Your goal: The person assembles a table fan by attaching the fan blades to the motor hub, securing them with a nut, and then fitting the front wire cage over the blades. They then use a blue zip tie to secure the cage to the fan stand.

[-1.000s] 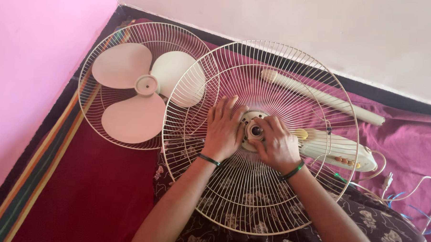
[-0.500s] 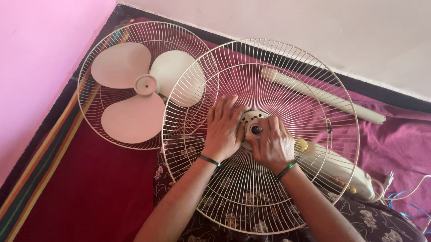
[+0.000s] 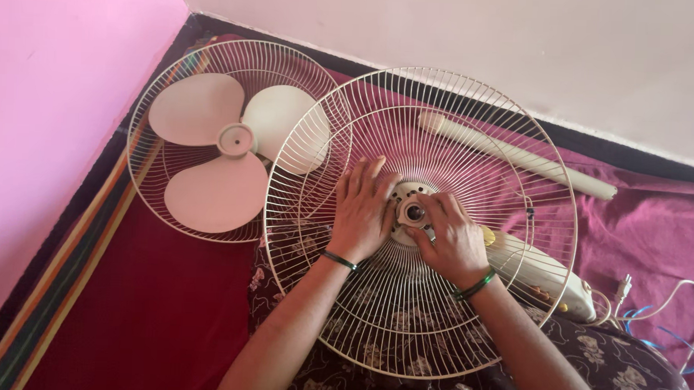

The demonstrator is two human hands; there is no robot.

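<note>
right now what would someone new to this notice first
The big round wire fan guard fills the middle, lying across the person's lap, with the left hand flat on its wires and the right hand at the central hub. To its left, on the red cloth, a second guard holds the cream three-blade fan blade.
</note>
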